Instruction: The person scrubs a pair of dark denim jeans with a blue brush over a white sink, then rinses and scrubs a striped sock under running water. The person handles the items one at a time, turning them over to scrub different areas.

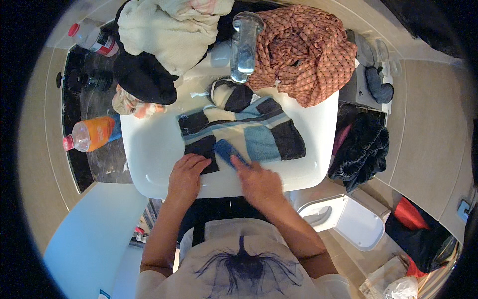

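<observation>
A checked cloth [261, 138] in black, light blue and cream, perhaps a garment, lies spread over the front of a white washbasin [149, 157]. My right hand [259, 183] grips a blue brush [227, 151], whose head rests on the cloth; its bristles are hidden. On the cloth's lower left corner my left hand [186, 173] presses with its fingertips, thumb towards the brush. Part of the same cloth, or another piece, is bunched at the back of the basin below the metal faucet [242, 48].
Patterned orange-brown fabric [302, 52] and cream fleece [168, 33] are heaped behind the basin. Two plastic bottles, one with orange content [93, 134] and one clear [93, 39], lie or stand left. Dark velvety fabric [362, 149] hangs right, above a toilet [336, 220].
</observation>
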A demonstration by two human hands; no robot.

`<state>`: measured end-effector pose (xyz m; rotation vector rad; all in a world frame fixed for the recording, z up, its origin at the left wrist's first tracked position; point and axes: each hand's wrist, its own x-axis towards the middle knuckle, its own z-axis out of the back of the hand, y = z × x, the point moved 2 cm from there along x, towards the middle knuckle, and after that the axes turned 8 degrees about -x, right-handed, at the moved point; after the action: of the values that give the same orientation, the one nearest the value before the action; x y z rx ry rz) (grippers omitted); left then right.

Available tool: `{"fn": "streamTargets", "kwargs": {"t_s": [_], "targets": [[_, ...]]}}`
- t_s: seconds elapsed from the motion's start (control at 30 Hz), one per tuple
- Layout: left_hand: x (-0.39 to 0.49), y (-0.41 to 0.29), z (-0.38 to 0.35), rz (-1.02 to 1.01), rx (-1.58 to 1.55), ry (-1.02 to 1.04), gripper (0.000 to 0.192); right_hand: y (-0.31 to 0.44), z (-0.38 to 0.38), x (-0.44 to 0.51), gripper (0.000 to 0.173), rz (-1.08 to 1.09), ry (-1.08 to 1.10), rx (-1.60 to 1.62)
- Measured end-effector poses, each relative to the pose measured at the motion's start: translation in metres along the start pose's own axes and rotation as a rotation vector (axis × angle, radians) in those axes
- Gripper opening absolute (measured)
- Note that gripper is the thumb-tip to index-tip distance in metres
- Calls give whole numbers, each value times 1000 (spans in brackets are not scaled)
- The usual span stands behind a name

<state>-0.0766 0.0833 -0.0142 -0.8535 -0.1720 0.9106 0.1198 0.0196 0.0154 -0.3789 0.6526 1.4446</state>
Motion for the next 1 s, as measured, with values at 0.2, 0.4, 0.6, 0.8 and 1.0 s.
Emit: {"fn": "streamTargets", "kwargs": {"t_s": [0.2,0.4,0.6,0.8,1.0], "targets": [[-14,-14,5,92,-71,-185,25,-94,9,-7,48,-321,10,-98],[-18,-11,7,68,-52,-254,12,19,8,18,43,117,31,21],[-23,-10,8,79,-51,-290,11,-84,18,14,42,-200,0,-82],[-16,-11,6,87,-10,-235,8,25,9,28,40,175,-3,14],[-11,3,11,264,-73,-156,13,-110,23,-3,58,-288,-105,-41]]}}
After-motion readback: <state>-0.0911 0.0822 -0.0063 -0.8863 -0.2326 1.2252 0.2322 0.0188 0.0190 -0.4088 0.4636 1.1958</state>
